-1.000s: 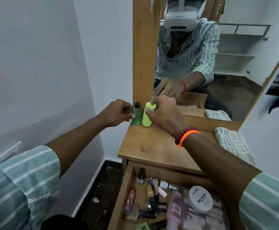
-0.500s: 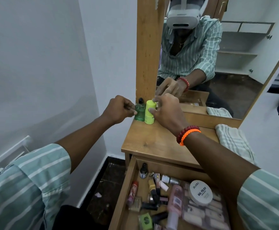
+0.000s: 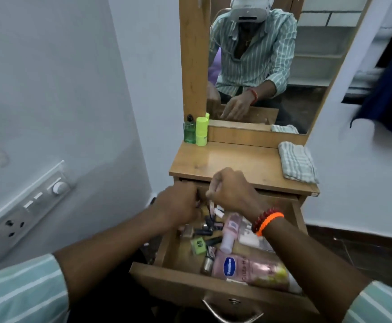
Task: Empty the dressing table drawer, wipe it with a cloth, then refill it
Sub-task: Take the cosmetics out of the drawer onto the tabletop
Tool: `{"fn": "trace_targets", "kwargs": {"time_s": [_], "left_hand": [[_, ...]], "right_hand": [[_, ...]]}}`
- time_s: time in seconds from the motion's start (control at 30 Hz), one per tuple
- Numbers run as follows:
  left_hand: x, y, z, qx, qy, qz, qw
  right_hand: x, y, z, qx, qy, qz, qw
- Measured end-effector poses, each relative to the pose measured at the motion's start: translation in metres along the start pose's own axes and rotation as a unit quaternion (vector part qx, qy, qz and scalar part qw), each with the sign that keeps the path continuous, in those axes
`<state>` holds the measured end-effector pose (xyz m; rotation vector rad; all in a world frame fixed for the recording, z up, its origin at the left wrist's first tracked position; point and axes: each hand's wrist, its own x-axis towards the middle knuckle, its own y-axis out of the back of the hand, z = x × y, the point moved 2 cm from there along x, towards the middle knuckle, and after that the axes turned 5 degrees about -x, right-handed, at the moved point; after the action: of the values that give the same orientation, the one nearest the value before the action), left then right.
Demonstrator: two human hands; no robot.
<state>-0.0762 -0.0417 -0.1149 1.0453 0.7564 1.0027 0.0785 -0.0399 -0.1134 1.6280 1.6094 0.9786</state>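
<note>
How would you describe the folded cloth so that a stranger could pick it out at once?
Start at the wooden dressing table under the mirror. On its right edge lies the folded cloth, pale with thin checked stripes. It is the only soft, flat thing there; the green bottle and yellow-green tube stand upright at the back left.

Your left hand [image 3: 178, 203] and right hand [image 3: 231, 191] cover the back of the drawer [image 3: 190, 284], so you can't tell what their curled fingers hold, if anything. The small items [image 3: 204, 229] beneath them blur together. Your right forearm hides the drawer's right side and part of the pink bottle [image 3: 248, 268]. The drawer handle [image 3: 231, 312] is cut off by the bottom edge.
</note>
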Motion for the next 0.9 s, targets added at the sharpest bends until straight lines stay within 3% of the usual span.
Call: {"fn": "trace_targets", "kwargs": {"time_s": [0.2,0.47,0.67,0.9], "left_hand": [[-0.038,-0.030,0.012,0.215,-0.031,-0.016,0.976],[-0.037,-0.032,0.015,0.276,-0.053,-0.021,0.960],[-0.019,-0.018,-0.001,0.184,-0.052,0.023,0.981],[0.014,0.037,-0.020,-0.035,-0.014,-0.012,0.999]], "right_hand": [[-0.041,-0.040,0.018,-0.047,-0.054,-0.063,0.995],[-0.054,-0.048,0.018,-0.095,-0.051,-0.051,0.993],[-0.039,-0.040,0.025,-0.029,-0.052,0.025,0.998],[-0.013,-0.008,0.018,0.064,-0.012,0.045,0.997]]}}
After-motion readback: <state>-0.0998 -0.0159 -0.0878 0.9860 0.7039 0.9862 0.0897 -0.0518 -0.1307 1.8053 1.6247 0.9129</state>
